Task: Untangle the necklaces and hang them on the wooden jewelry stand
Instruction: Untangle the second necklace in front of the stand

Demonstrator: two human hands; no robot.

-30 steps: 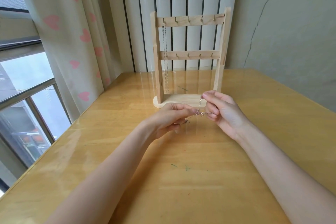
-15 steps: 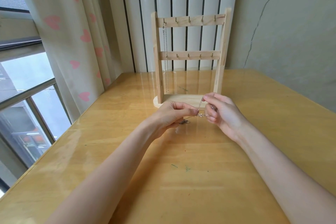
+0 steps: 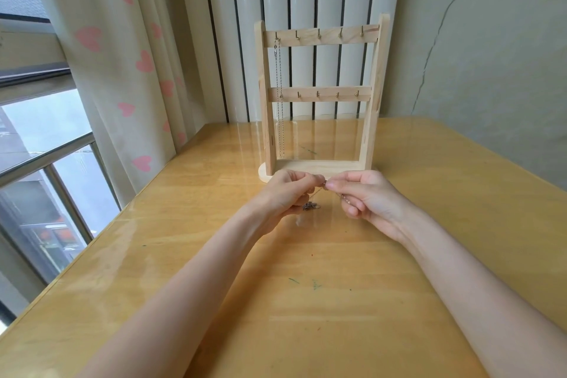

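A wooden jewelry stand (image 3: 320, 37) with two rails of small hooks stands at the far middle of the table. One thin silver necklace (image 3: 279, 101) hangs from the top rail's leftmost hook. Just in front of the stand's base, my left hand (image 3: 287, 193) and my right hand (image 3: 366, 196) meet fingertip to fingertip, both pinching a fine tangled necklace chain (image 3: 311, 205). A small knotted clump of it dangles under my left hand, and a short length runs through my right fingers.
The yellow wooden table (image 3: 306, 285) has a glossy top with a few small green marks. A heart-print curtain (image 3: 101, 55) and a window lie to the left. A white radiator and a cracked wall stand behind the stand.
My hands have drawn closer together, fingertips now touching. The chain's clump now hangs lower under my left hand.
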